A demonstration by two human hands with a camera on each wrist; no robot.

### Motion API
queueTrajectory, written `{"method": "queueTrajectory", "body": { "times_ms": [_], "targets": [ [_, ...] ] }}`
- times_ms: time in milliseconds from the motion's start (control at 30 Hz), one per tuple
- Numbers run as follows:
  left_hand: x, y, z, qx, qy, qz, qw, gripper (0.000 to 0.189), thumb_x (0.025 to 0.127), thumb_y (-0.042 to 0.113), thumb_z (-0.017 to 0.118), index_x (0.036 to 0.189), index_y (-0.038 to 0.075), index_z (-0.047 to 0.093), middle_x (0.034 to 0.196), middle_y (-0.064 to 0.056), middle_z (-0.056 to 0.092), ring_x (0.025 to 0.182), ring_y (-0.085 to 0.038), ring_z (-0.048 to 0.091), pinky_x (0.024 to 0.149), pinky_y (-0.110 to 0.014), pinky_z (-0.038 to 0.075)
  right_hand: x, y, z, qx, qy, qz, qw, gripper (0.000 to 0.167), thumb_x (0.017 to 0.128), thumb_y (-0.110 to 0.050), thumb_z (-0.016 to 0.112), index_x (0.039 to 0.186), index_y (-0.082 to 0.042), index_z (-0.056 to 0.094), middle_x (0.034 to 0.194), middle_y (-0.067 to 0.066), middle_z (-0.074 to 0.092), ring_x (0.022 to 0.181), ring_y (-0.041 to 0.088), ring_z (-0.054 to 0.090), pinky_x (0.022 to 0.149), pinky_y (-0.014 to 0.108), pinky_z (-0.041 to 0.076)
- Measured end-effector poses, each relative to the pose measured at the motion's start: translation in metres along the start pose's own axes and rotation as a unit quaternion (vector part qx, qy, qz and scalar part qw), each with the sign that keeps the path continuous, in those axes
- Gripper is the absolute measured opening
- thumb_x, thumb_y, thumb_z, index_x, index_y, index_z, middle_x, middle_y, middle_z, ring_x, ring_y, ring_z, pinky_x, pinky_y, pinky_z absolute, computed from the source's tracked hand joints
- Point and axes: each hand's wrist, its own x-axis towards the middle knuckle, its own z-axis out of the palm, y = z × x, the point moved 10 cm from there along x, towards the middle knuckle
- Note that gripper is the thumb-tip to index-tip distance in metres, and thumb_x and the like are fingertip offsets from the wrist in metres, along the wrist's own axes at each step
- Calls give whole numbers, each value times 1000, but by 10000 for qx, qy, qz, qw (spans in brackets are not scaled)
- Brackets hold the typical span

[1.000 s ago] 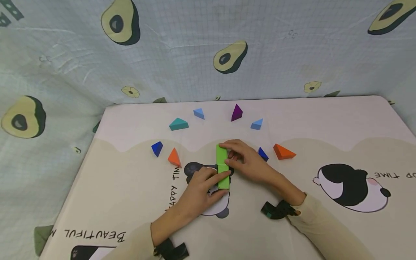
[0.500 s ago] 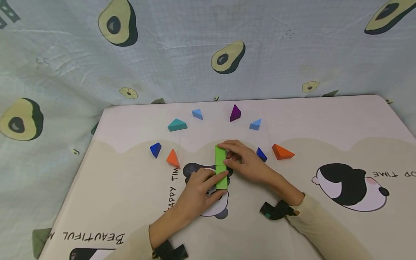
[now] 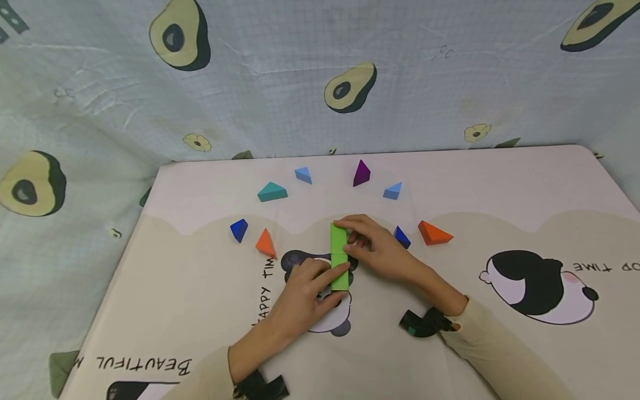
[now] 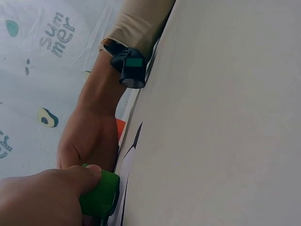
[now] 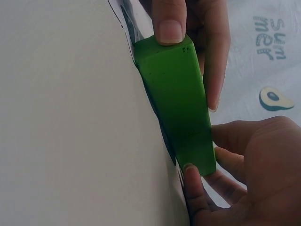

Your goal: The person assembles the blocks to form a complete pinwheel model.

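Two bright green blocks lie end to end in a straight line on the printed mat, mid-table in the head view. The near green block [image 3: 340,284] is held by my left hand [image 3: 300,297], index finger across its top and thumb at its near end. My right hand [image 3: 382,250] pinches the far green block [image 3: 338,236], with the index finger at the far end and the thumb along its right side. In the right wrist view the green blocks [image 5: 176,94] form one bar, gripped at both ends. The left wrist view shows only a green end [image 4: 101,197] beneath a finger.
Around the hands lie an orange wedge [image 3: 266,243], a blue one [image 3: 239,230], a teal one [image 3: 272,192], a purple one [image 3: 361,174] and a red-orange one [image 3: 434,233]. A blue piece [image 3: 402,237] sits beside my right wrist. An avocado-print curtain [image 3: 280,83] hangs behind.
Both hands keep the same grip and the green blocks stay in line. The whole head view has shifted slightly; the loose wedges have not moved on the mat.
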Motion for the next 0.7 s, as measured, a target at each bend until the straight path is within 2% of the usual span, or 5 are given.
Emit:
{"method": "queueTrajectory", "body": {
  "times_ms": [233,700],
  "targets": [
    [0,0,-1,38,35,-18,10000,47,80,22,79,124,11,66,95,1,57,87,-12,48,71,-27,37,1,1,0,26,-34,80,10000,45,94,-10,61,138,-13,51,133,2,47,95,14,51,80,29,45],
    [0,1,0,41,37,-63,10000,46,79,20,80,123,10,67,95,2,58,86,-11,48,71,-26,38,0,-1,1,97,-9,-25,9999,45,94,-10,60,138,-11,51,132,3,48,94,14,51,79,28,44]
  ]
}}
